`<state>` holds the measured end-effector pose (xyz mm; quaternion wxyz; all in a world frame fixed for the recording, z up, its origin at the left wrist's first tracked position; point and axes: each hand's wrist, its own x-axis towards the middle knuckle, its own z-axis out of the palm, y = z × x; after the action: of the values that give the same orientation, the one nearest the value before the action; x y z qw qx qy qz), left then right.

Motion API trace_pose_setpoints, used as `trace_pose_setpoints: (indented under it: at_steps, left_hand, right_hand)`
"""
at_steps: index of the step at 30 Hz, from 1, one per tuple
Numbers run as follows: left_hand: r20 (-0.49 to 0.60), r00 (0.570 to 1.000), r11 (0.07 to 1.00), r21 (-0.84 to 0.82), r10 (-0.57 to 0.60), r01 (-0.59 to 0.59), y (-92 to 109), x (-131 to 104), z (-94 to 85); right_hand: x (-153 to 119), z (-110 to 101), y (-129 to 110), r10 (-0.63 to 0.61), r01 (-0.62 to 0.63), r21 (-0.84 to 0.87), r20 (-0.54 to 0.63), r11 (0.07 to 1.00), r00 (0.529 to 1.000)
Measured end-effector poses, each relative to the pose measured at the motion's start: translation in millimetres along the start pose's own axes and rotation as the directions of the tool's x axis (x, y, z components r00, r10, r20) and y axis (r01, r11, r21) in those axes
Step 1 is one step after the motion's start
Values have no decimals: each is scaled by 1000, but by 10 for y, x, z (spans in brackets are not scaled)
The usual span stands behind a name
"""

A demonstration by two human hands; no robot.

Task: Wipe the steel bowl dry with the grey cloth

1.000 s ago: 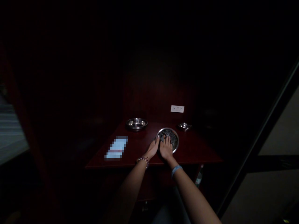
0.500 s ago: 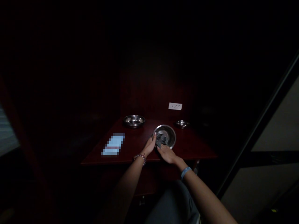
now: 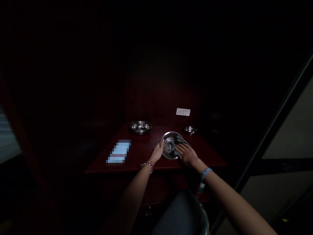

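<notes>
A round steel bowl is tilted near the front edge of the dark red table. My left hand grips its left rim, the thumb over the edge. My right hand lies at the bowl's right side, fingers stretched over a dark grey cloth. The cloth covers part of the inside and reaches over the right rim.
Steel dishes stand at the back left of the red table, and a small steel dish at the back right. A blurred light-blue rectangle lies front left. A white socket is on the back wall.
My right hand has moved right, from the bowl's lower middle to its right rim, and the cloth has moved right with it. My left hand has stayed on the left rim.
</notes>
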<state>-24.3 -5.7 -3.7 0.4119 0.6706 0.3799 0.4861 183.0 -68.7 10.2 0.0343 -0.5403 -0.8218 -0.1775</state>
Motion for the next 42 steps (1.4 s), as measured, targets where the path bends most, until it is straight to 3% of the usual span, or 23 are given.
trace_pose_setpoints:
  at_steps: [5,9,14,18,22,30,33,36,38,42]
  left_hand:
    - [8,999,999,-10,-31,31,12,-1,-5]
    - [21,999,999,15,-47,46,15,-4,-12]
    - [55,998,1000,7,-30,29,11,-8,-2]
    - [82,997,1000,8,-1,0,-4,-5,8]
    - [107,994,998,55,24,-30,-24,3,4]
    - [98,995,992,124,-26,13,1,-10,-18]
    - [106,994,993,119,-39,26,-2,-1,-24]
    - [94,995,994,111,-30,19,10,-7,-27]
    - [89,996,994,112,-29,19,27,-22,-28]
    - [93,996,995,98,-7,-2,63,-56,-21]
  right_hand:
    - [229,-83,138,-42,37,-48,-103,998,994]
    - [375,-128,194,-127,126,-16,-107,992,986]
    - [275,-131,233,-87,86,-14,-112,996,990]
    - [25,-49,68,-11,6,-45,-107,999,994]
    - [-159,43,-255,138,-137,16,-85,990,987]
    - [-14,109,-801,246,-256,352,73,900,966]
    - [57,108,-821,251,-276,475,117,835,961]
    - [49,117,-760,168,-207,547,122,811,978]
    - [-5,132,-711,113,-145,557,93,818,989]
    - [-165,139,-607,118,-128,451,51,883,992]
